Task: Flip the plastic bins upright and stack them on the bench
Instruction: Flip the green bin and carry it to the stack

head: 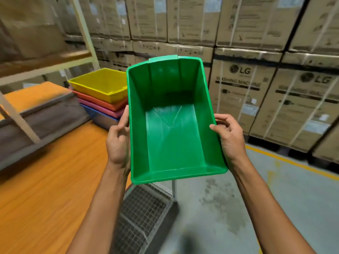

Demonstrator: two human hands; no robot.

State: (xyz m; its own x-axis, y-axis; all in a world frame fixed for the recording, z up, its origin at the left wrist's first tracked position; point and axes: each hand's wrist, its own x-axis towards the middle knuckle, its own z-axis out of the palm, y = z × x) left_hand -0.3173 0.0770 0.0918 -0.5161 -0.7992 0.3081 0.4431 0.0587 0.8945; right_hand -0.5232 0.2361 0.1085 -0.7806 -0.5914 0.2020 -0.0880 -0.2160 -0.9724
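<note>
I hold an empty green plastic bin (172,136) in the air with both hands, its open side tilted toward me. My left hand (118,142) grips its left rim and my right hand (229,138) grips its right rim. The bin hangs past the right edge of the wooden bench (55,180). At the bench's far end stands a stack of upright bins: a yellow bin (100,85) on top, then an orange bin (102,103), a pink bin (106,110) and a blue bin (95,114) at the bottom.
A grey and orange box (36,114) lies on the bench's left side behind a pale shelf post (18,118). A wire mesh rack (143,213) sits below the bench edge. Stacked cardboard cartons (256,85) wall off the back and right. A yellow line (286,160) marks the concrete floor.
</note>
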